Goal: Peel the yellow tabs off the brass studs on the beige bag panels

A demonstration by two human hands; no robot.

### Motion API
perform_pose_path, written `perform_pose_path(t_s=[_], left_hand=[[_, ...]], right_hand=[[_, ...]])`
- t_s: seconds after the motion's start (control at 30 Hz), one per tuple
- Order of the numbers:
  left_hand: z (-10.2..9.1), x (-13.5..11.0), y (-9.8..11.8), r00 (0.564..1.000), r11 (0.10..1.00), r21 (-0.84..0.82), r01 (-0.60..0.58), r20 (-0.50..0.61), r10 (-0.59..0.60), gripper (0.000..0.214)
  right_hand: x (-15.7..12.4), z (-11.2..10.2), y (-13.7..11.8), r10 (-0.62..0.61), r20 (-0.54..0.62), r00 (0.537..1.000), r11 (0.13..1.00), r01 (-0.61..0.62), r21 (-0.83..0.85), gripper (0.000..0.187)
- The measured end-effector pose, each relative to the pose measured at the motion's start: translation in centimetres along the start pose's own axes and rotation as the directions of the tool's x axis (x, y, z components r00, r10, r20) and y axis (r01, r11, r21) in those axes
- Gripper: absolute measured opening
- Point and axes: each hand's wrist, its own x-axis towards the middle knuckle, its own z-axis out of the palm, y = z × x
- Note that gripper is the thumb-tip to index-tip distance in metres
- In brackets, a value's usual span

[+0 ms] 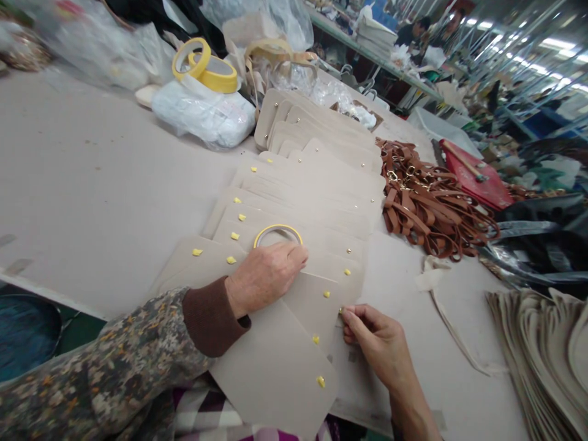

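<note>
My left hand (271, 272), in a brown cuff, is closed on a roll of yellow tape (278, 229) above overlapping beige panels. My right hand (376, 337) pinches at the right edge of a panel, where a small metal stud (340, 311) shows at the fingertips. Whether a bit of tape is also in that pinch is hidden. Small yellow tape pieces (321, 381) cover spots on the nearer panels. The nearest beige panel (275, 367) lies at an angle over the table's front edge. Farther panels (326, 128) show bare metal studs.
Two yellow tape rolls (204, 64) rest on a white plastic-wrapped bundle (202, 113) at the back. Brown straps with metal clasps (427, 202) lie in a heap on the right, near a red pouch (475, 174). A stack of beige pieces (542, 361) stands at front right. People sit far behind.
</note>
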Motion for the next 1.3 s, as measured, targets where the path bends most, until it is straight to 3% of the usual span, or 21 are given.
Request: perform_pose_path(t_s=[0.1,0.2,0.3,0.4,0.5,0.57,0.67,0.77,0.83,1.0,1.17,1.2,1.3], left_hand=[[0.1,-0.1,-0.1,0.999,1.0,0.015,0.027,0.039,-0.028,0.019],[0.1,-0.1,-0.1,0.998,0.999,0.022,0.037,0.047,-0.038,0.02],[0.1,-0.2,-0.1,0.997,0.999,0.026,0.044,0.063,-0.046,0.018],[0.1,-0.2,0.0,0.994,0.998,0.034,0.059,0.094,-0.062,0.017],[0.0,-0.2,0.0,0.991,0.996,0.031,0.08,0.101,-0.083,0.015],[0.1,-0.2,0.0,0.991,0.996,0.021,0.084,0.099,-0.086,0.014],[0.1,-0.3,-0.1,0.992,0.996,-0.007,0.086,0.098,-0.085,0.011],[-0.2,-0.3,-0.1,0.996,0.996,-0.053,0.066,0.061,-0.062,0.01],[-0.5,-0.3,0.3,0.999,0.995,-0.095,0.009,0.031,-0.006,0.011],[-0.7,0.1,1.1,0.993,0.986,-0.113,-0.12,-0.004,0.12,0.018],[0.1,0.7,0.4,0.99,0.99,-0.083,-0.115,-0.095,0.107,0.018],[0.2,0.7,0.2,0.988,0.989,-0.091,-0.12,-0.113,0.109,0.017],[0.1,0.8,-0.1,0.983,0.987,-0.097,-0.126,-0.143,0.112,0.017]], right_hand=[[-0.1,0.2,-0.4,-0.094,-0.005,0.996,0.978,0.091,-0.188,0.031],[-0.1,0.6,-1.1,-0.239,-0.01,0.971,0.901,0.218,-0.376,0.029],[-0.2,0.9,-1.6,-0.283,-0.026,0.959,0.86,0.242,-0.45,0.028],[-0.1,1.0,-1.2,-0.18,-0.092,0.979,0.914,0.132,-0.383,0.03],[-0.2,0.6,-0.5,0.0,-0.122,0.993,0.992,-0.015,-0.128,0.043],[-0.5,0.3,0.0,0.027,-0.095,0.995,0.999,-0.028,-0.017,0.04],[-1.0,0.4,0.1,-0.104,-0.109,0.989,0.98,0.084,-0.179,0.033],[-1.0,1.0,-0.3,-0.297,-0.127,0.946,0.882,0.221,-0.417,0.026],[-0.8,1.6,-0.6,-0.347,-0.125,0.93,0.843,0.251,-0.475,0.025],[-0.2,1.6,-1.0,-0.266,-0.086,0.96,0.884,0.207,-0.419,0.027],[0.1,-0.9,-1.4,-0.169,0.125,0.978,0.94,0.198,-0.279,0.032],[0.3,-1.3,-1.5,-0.169,0.089,0.982,0.943,0.187,-0.276,0.033],[1.3,-1.6,-1.5,-0.221,-0.202,0.954,0.942,0.156,-0.296,0.038]])
